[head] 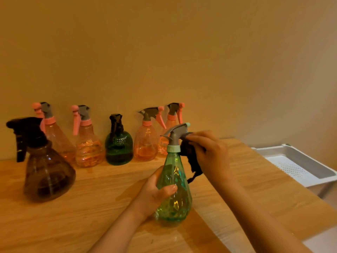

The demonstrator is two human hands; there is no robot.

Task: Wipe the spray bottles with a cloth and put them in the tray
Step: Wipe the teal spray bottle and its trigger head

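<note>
While the left hand [155, 190] is gripping the green bottle [174, 189], the right hand [209, 152] is pinching the cloth [191, 157], wiping its trigger; next, the body probably needs wiping.

no readable text, faint pale markings on dark green bottle [118, 143] illegible

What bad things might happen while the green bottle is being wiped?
The right hand rubs the dark cloth at the trigger of the light green spray bottle, so it might squirt. The left hand holds only the slippery-looking body, so its grip might slide. The white tray sits beyond the table edge, so a bottle could drop.
</note>
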